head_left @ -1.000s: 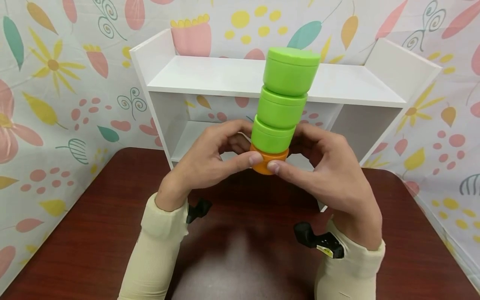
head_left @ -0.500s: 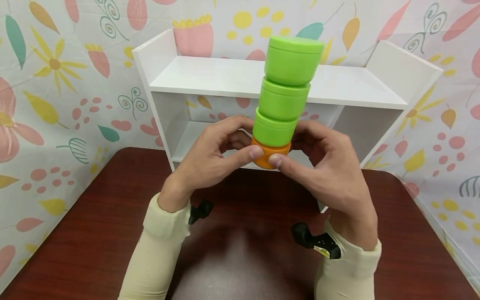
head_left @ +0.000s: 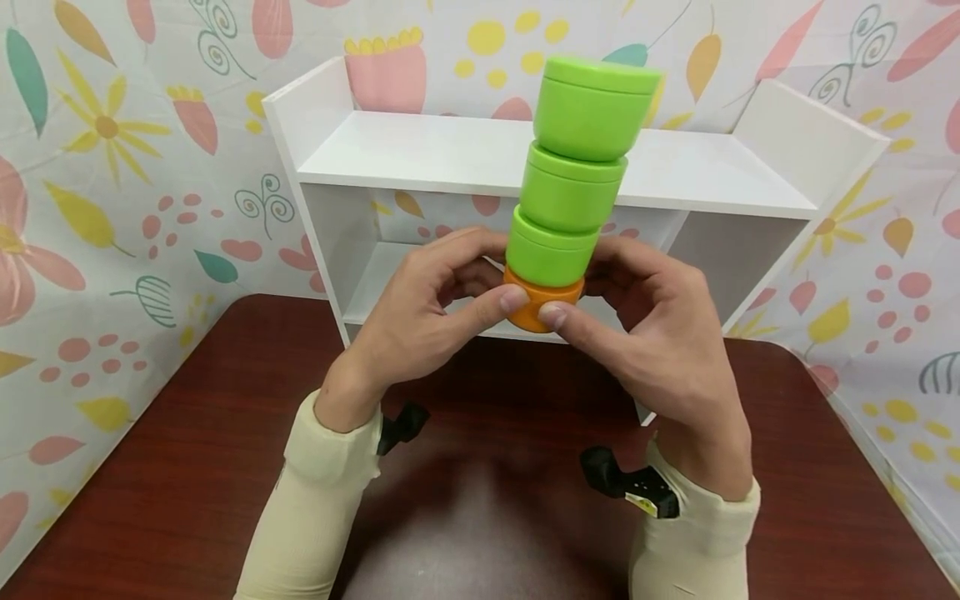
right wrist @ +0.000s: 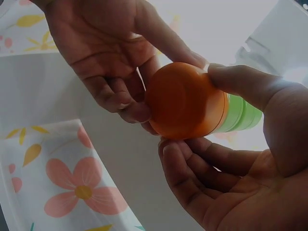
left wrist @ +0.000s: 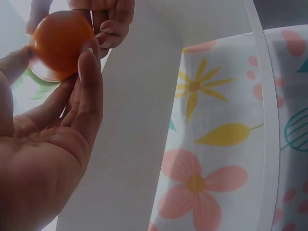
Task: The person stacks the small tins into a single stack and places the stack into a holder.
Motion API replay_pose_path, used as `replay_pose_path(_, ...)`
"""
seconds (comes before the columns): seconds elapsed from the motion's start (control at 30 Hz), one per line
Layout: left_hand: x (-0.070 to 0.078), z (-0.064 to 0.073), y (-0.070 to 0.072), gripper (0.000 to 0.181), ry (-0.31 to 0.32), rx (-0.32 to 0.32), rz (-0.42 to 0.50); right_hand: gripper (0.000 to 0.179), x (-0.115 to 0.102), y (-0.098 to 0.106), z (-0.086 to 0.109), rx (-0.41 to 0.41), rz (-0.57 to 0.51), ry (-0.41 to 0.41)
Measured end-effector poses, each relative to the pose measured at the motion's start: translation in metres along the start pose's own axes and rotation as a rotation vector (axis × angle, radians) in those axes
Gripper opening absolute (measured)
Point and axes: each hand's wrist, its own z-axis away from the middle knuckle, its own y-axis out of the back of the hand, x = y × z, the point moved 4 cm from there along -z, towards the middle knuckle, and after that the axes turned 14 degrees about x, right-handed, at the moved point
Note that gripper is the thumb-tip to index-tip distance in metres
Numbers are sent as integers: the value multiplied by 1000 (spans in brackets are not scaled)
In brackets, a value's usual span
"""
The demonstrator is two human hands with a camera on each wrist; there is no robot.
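Both hands hold up a tilted stack of round containers in front of the shelf. At the bottom is a small orange container (head_left: 542, 302), with a rounded smooth underside in the right wrist view. Above it stand three green containers (head_left: 573, 193), growing wider toward the top, each with a lid seam. My left hand (head_left: 420, 312) grips the orange container from the left, thumb on its near side. From the right, my right hand (head_left: 660, 333) grips the same container, its thumb beside the left one. In the head view the other fingertips are hidden behind the stack.
A white shelf unit (head_left: 435, 154) with raised side panels stands behind the hands on a dark red-brown table (head_left: 187, 467). Patterned fabric (head_left: 105, 208) hangs behind and at both sides. Black wrist cameras (head_left: 630, 483) sit at the sleeve cuffs.
The stack has risen slightly, and its top has tipped toward me and a little to the right. Both hands keep their grip on the orange container.
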Motion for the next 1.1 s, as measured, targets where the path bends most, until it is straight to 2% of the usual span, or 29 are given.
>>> replay_pose_path(0.47, 2, -3, -1, 32, 9, 12, 4, 46, 0, 0, -2, 11, -33, 47)
replay_pose_path(0.7, 4, -7, 0, 32, -10, 6, 8, 45, -1, 0, -5, 11, -30, 64)
replay_pose_path(0.9, 5, -12, 2, 32, -35, 9, -35, 41, -2, 0, -10, -2, -35, 63)
replay_pose_path(1.1, 9, -17, 5, 34, -28, 24, -65, 40, -6, 0, -17, -26, -46, 59)
